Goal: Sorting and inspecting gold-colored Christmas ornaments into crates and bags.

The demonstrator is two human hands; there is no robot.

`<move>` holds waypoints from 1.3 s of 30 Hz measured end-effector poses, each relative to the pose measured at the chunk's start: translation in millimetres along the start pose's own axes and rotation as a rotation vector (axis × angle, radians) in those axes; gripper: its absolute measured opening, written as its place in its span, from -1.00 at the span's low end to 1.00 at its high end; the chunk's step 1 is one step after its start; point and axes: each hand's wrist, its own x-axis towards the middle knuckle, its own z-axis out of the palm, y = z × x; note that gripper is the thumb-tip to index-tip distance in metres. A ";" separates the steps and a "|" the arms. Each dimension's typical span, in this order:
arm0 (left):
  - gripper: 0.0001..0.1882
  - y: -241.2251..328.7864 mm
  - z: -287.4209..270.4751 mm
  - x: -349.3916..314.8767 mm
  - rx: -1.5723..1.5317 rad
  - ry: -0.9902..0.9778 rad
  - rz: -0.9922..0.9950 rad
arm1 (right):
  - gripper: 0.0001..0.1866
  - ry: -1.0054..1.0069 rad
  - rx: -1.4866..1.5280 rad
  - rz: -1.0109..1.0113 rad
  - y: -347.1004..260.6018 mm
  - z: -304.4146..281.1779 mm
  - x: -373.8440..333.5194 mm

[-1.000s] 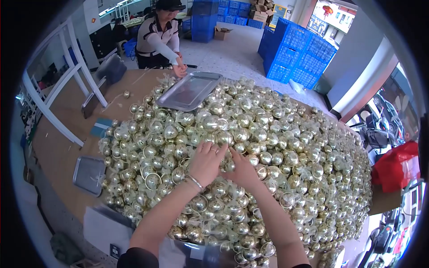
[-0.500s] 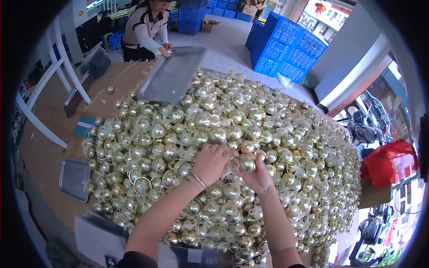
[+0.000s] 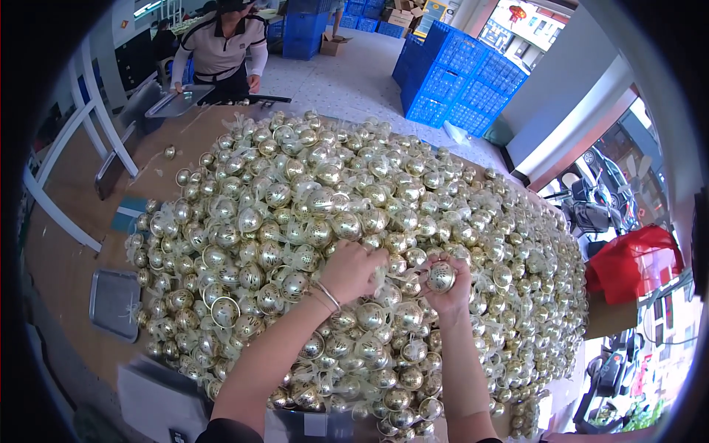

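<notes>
A wide heap of shiny gold balls (image 3: 288, 236), patterned with dark marks and tied with pale sheer ribbons, covers the table in front of me. My right hand (image 3: 452, 284) is closed around one gold ball (image 3: 442, 277), held up just over the heap with its marked side showing. Just left of it, my left hand (image 3: 351, 272), with bracelets at the wrist, reaches over the pile with its fingers curled together. Something pale and sheer shows at those fingertips, but what they grip is mostly hidden.
Across the table a person (image 3: 229, 48) holds a grey metal tray (image 3: 181, 101). Another tray (image 3: 114, 304) lies at the left on the brown tabletop (image 3: 74, 273). Blue crates (image 3: 461, 81) stand stacked on the floor beyond. Red cloth (image 3: 636, 264) lies at the right.
My right hand has moved right with its ball, away from my left hand. Across the table, the person has drawn the tray back off the heap toward the left, and more balls show there.
</notes>
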 end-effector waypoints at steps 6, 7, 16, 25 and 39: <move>-0.42 -22.9 -47.4 -5.3 -0.580 0.230 -0.237 | -0.72 0.067 -1.444 -0.379 -6.6 12.0 26.8; -0.42 -25.5 -58.2 -8.3 -0.652 0.197 -0.299 | -0.66 0.149 -1.908 -0.537 1.4 27.1 26.3; -0.34 -33.4 -55.7 -25.9 -0.947 0.213 -0.188 | -0.30 -0.154 -2.885 0.187 37.1 69.2 49.2; -0.30 -30.8 -67.7 -40.6 -0.696 0.290 -0.089 | -0.20 -0.392 -1.094 0.201 -16.6 50.8 2.8; -0.28 86.2 -52.7 -54.7 -0.555 0.140 0.020 | -0.31 -0.166 0.236 0.054 52.4 -45.7 -87.8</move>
